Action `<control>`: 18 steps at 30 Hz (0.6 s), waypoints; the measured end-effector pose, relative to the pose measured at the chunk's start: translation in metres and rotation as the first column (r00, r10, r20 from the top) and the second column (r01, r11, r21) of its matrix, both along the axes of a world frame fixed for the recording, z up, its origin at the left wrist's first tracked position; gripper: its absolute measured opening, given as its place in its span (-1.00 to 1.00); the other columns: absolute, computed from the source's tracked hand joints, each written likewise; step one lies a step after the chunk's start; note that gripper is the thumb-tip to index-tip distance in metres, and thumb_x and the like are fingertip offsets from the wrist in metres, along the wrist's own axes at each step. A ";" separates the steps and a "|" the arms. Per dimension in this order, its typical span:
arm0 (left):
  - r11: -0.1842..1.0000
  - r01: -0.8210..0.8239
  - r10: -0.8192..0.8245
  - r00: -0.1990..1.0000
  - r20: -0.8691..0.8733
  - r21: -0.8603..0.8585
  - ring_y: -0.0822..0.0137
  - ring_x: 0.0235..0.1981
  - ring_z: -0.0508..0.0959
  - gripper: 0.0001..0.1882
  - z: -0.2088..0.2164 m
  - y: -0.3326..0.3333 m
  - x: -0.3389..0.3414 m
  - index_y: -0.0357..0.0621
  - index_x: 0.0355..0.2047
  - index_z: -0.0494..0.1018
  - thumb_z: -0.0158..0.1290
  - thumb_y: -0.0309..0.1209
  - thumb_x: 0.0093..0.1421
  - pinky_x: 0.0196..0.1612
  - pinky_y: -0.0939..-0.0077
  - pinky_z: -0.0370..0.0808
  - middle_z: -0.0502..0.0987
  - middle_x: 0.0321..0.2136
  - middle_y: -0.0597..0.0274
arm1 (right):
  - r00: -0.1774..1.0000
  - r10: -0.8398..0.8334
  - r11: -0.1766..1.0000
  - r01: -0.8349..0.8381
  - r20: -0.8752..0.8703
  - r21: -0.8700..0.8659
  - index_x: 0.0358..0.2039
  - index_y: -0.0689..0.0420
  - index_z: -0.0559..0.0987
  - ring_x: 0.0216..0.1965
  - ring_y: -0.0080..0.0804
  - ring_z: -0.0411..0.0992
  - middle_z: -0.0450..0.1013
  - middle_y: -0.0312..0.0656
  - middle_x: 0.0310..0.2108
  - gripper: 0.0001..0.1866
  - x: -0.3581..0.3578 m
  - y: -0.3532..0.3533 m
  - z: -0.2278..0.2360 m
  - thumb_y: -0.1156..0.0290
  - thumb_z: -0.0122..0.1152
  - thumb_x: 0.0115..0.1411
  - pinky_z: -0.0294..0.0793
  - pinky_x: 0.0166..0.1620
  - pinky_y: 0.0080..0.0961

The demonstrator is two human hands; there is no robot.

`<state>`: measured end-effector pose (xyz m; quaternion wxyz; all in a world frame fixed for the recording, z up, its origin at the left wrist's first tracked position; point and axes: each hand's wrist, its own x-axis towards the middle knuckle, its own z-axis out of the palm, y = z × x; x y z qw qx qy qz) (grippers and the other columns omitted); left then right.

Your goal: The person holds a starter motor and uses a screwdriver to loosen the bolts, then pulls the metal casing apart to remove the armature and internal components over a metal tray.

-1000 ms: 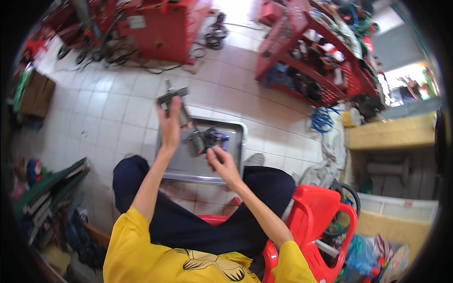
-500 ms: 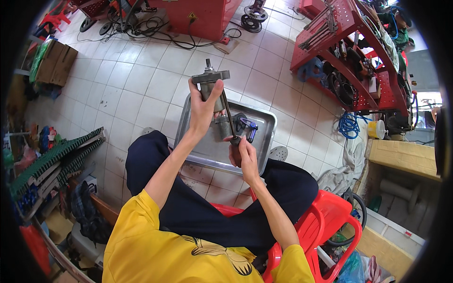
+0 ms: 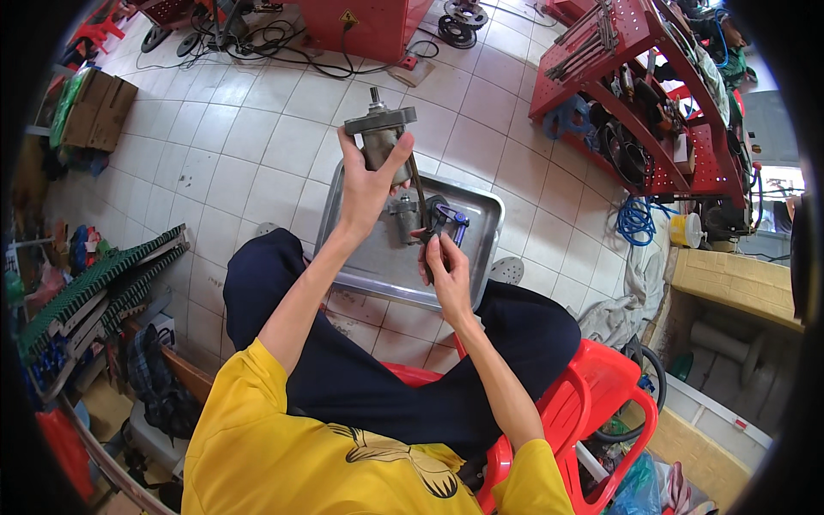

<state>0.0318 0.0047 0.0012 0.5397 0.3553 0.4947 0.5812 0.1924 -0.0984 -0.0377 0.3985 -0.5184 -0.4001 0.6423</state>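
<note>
My left hand (image 3: 367, 190) is wrapped round the body of a starter motor (image 3: 381, 148), a grey metal cylinder with a wide flange and a toothed shaft pointing up. From beside its body a thin dark cable (image 3: 418, 193) runs down to my right hand (image 3: 448, 273), whose fingers pinch the lower end; what exactly sits at that end is partly hidden. Below both hands lies a metal tray (image 3: 360, 287). In it rest a second grey metal cylinder (image 3: 402, 225), a blue-and-silver tool (image 3: 457, 221) and a black part beside it.
My knees flank the tray. A red plastic chair (image 3: 605, 386) stands at my right. Red perforated shelving (image 3: 687, 163) with tools is at the far right, near a coiled blue hose (image 3: 637, 225). Cardboard boxes (image 3: 96, 112) stand at the left; a red machine (image 3: 365, 30) is ahead.
The motor has tilted slightly and shifted a little to the left. My right hand has moved up a bit along with the cable's end.
</note>
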 end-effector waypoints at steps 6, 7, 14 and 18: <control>0.998 -0.027 0.023 0.998 0.061 0.060 0.53 -0.59 0.52 -0.26 0.005 0.018 0.003 -0.10 0.06 0.02 0.32 -0.10 0.22 -0.60 0.70 0.37 0.52 -0.43 0.26 | 0.993 -0.114 0.989 0.109 0.043 0.100 -0.31 0.17 0.39 -0.67 -0.68 0.23 0.32 -0.36 -0.60 -0.75 0.003 0.019 0.020 0.30 0.20 0.41 0.12 -0.64 -0.67; 0.994 -0.027 0.021 0.998 0.053 0.103 0.53 -0.59 0.52 -0.26 0.008 0.028 0.004 -0.11 0.06 0.01 0.32 -0.10 0.21 -0.60 0.70 0.37 0.52 -0.42 0.26 | 0.993 -0.107 0.989 0.101 0.050 0.110 -0.30 0.17 0.40 -0.67 -0.68 0.24 0.35 -0.34 -0.59 -0.76 0.003 0.027 0.025 0.30 0.20 0.41 0.12 -0.64 -0.67; 0.974 -0.054 0.053 0.999 0.011 0.220 0.54 -0.54 0.51 -0.23 0.023 0.064 0.005 -0.14 0.07 0.00 0.34 -0.12 0.20 -0.56 0.67 0.42 0.51 -0.37 0.23 | 0.997 -0.056 0.988 0.049 0.049 0.148 -0.26 0.22 0.63 -0.57 -0.71 0.28 0.42 -0.39 -0.56 -0.43 -0.002 0.070 0.023 -0.06 -0.09 0.50 0.18 -0.50 -0.69; 0.983 -0.042 0.038 0.999 0.027 0.181 0.53 -0.51 0.51 -0.23 0.010 0.064 -0.005 -0.11 0.07 0.02 0.37 -0.14 0.18 -0.53 0.68 0.41 0.52 -0.32 0.22 | 0.998 0.045 0.999 -0.046 -0.039 -0.003 -0.27 0.21 0.57 -0.51 -0.71 0.30 0.36 -0.43 -0.56 -0.56 0.001 0.076 0.027 0.03 0.06 0.46 0.21 -0.50 -0.67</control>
